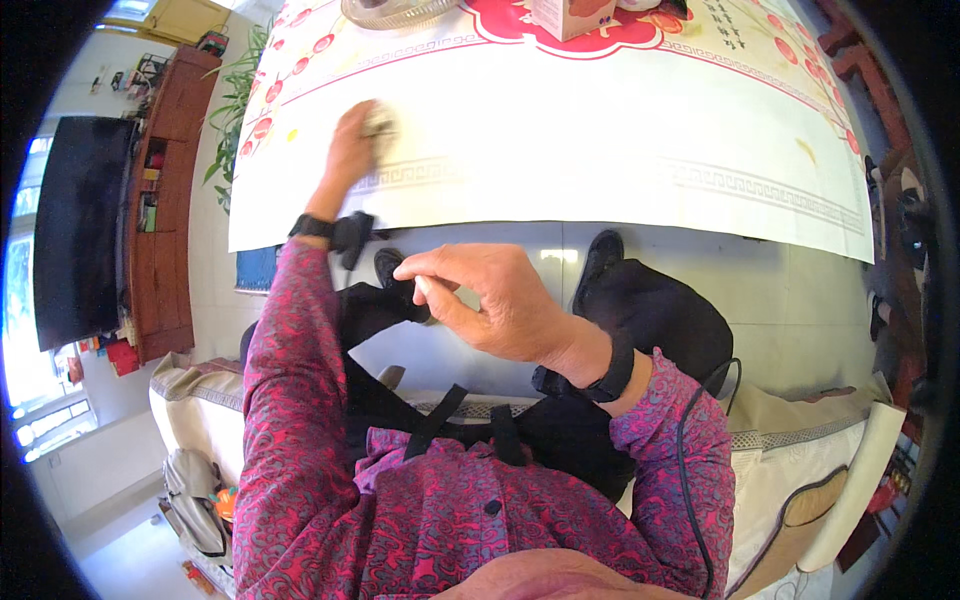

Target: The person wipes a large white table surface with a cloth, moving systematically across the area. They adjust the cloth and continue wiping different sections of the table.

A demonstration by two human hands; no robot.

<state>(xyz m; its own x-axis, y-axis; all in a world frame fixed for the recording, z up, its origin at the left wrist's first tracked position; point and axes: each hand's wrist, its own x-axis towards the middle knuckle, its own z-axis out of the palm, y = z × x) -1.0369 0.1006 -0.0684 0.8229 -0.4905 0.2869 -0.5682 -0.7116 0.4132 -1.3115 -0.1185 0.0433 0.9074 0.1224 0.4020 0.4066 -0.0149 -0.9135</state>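
Note:
Over the left part of the white printed tablecloth [555, 142], my left hand [351, 146] is curled around a small object [380, 126]. Motion blur hides what the object is; it looks pale with darker patches. My right hand [499, 300] hangs in front of my body, short of the table's near edge and above my lap. Its thumb meets the bent fingers at the tips, and nothing shows between them. Each wrist wears a black strap, the left one with a black device [352, 238] on it.
A ribbed glass dish [397, 13] and a pink-and-white box [574, 16] stand at the table's far side. A green plant [232, 112] and a wooden cabinet [161, 217] are to the left. A black cable [686, 465] runs along my right sleeve. Behind me is a covered sofa [795, 457].

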